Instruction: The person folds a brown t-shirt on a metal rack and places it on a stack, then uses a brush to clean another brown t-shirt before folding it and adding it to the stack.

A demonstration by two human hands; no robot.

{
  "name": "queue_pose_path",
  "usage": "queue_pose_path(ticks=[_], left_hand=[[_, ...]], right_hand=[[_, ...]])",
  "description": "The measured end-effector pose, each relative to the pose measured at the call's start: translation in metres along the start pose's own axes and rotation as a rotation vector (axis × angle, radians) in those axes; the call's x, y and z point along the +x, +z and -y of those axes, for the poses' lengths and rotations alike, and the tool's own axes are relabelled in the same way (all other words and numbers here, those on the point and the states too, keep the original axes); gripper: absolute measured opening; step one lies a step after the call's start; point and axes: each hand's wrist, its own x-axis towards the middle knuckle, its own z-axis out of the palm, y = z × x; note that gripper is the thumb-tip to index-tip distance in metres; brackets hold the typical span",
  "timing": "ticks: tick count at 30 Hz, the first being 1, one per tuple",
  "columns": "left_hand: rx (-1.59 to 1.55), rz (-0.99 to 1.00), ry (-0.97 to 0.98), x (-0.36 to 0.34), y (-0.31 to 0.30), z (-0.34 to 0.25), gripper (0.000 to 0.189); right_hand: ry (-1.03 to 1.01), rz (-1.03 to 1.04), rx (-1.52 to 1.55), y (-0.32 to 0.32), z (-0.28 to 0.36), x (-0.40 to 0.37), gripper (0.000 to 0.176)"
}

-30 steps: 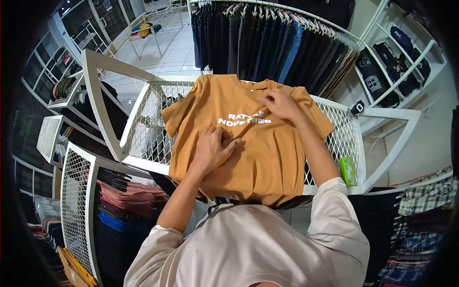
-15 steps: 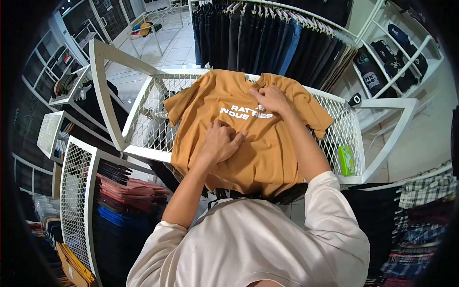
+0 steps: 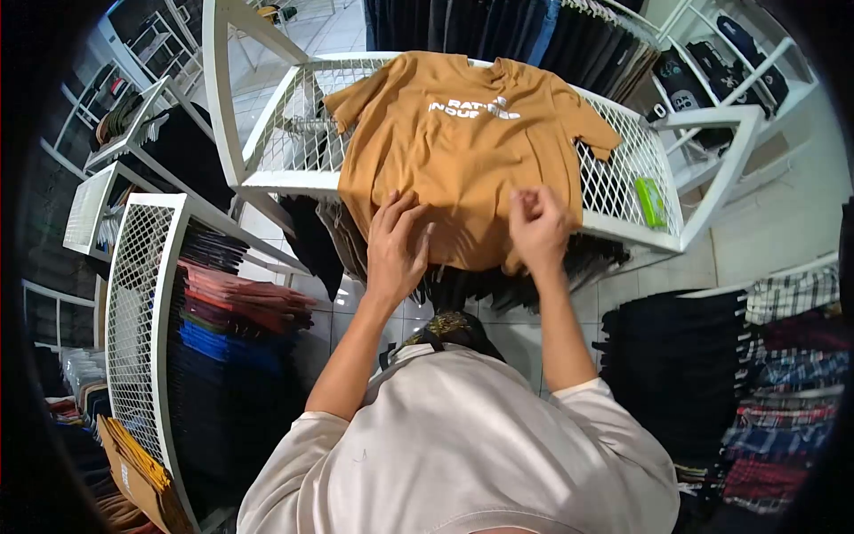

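An orange-brown T-shirt (image 3: 454, 160) with white lettering lies spread on a white mesh rack top (image 3: 627, 191), its lower hem hanging over the near edge. My left hand (image 3: 398, 245) is over the shirt's lower left part, fingers apart and holding nothing. Near the lower right part of the shirt is my right hand (image 3: 539, 227), its fingers curled toward the thumb; whether cloth is between them is too blurred to tell.
A green packet (image 3: 650, 203) lies on the mesh at the right. Dark trousers (image 3: 463, 27) hang behind the rack. Hanging clothes (image 3: 240, 356) stand at the left, plaid shirts (image 3: 783, 400) at the right. The rack's white frame bars (image 3: 218, 98) rise at both ends.
Both hands have moved down the shirt toward its near hem, the right one leaving the collar area. The view has shifted, so the rack sits higher and the shirt's front hangs lower over its edge.
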Motion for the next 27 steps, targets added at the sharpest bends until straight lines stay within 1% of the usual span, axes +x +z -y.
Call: queue_pose_path(ticks=[2,4,5,6,8,9,10,11,12,14,15,16,18,19,20,22,24,26,27], left_hand=[[-0.044,0.033,-0.026,-0.021,-0.004,-0.005,0.032],[-0.141,0.126,-0.188,-0.039,-0.006,-0.013,0.03],[-0.107,0.114,-0.144,-0.047,-0.007,-0.016,0.031],[-0.11,0.117,-0.14,-0.053,-0.009,-0.022,0.031],[-0.22,0.181,-0.234,-0.06,-0.015,-0.033,0.03],[-0.229,0.159,-0.19,-0.063,-0.013,-0.033,0.028],[-0.255,0.198,-0.215,-0.068,-0.013,-0.034,0.029],[-0.261,0.196,-0.201,-0.072,-0.012,-0.032,0.03],[-0.267,0.194,-0.188,-0.074,-0.009,-0.029,0.03],[-0.223,0.191,-0.179,-0.078,-0.007,-0.024,0.03],[-0.183,0.187,-0.173,-0.081,-0.004,-0.022,0.03],[-0.185,0.186,-0.182,-0.083,0.0,-0.021,0.03],[-0.119,0.253,-0.21,-0.085,0.012,-0.018,0.033],[-0.087,0.286,-0.222,-0.087,0.02,-0.013,0.032],[-0.088,0.284,-0.216,-0.09,0.027,-0.008,0.032],[-0.086,0.325,-0.239,-0.088,0.037,-0.001,0.031],[-0.105,0.315,-0.233,-0.088,0.04,0.0,0.032],[-0.127,0.357,-0.252,-0.089,0.038,0.0,0.033],[-0.126,0.362,-0.256,-0.09,0.035,0.001,0.033]], right_hand=[[0.095,0.018,-0.009,0.01,0.0,-0.048,0.024],[0.103,0.034,-0.112,0.024,-0.01,-0.076,0.032],[0.082,0.016,-0.17,0.033,-0.016,-0.082,0.036],[0.092,0.009,-0.226,0.041,-0.02,-0.084,0.038],[0.059,-0.03,-0.25,0.06,-0.033,-0.083,0.033],[0.058,-0.039,-0.246,0.061,-0.034,-0.082,0.033],[0.049,-0.009,-0.179,0.062,-0.035,-0.081,0.028],[0.04,0.019,-0.113,0.063,-0.037,-0.08,0.024],[0.039,0.009,-0.108,0.057,-0.031,-0.081,0.024],[0.152,0.048,0.117,0.037,-0.016,-0.089,0.016],[0.131,0.029,0.203,0.034,-0.017,-0.093,0.016],[0.131,0.038,0.2,0.031,-0.019,-0.095,0.016],[0.133,0.114,0.103,0.027,-0.019,-0.093,0.018],[0.092,0.082,0.007,0.033,-0.024,-0.092,0.023],[0.09,0.076,0.008,0.038,-0.028,-0.096,0.023],[0.073,0.045,-0.193,0.051,-0.024,-0.097,0.026],[0.091,0.067,-0.198,0.063,-0.034,-0.098,0.023],[0.066,0.123,0.005,0.071,-0.045,-0.104,0.021],[0.098,0.133,0.062,0.066,-0.039,-0.105,0.02]])
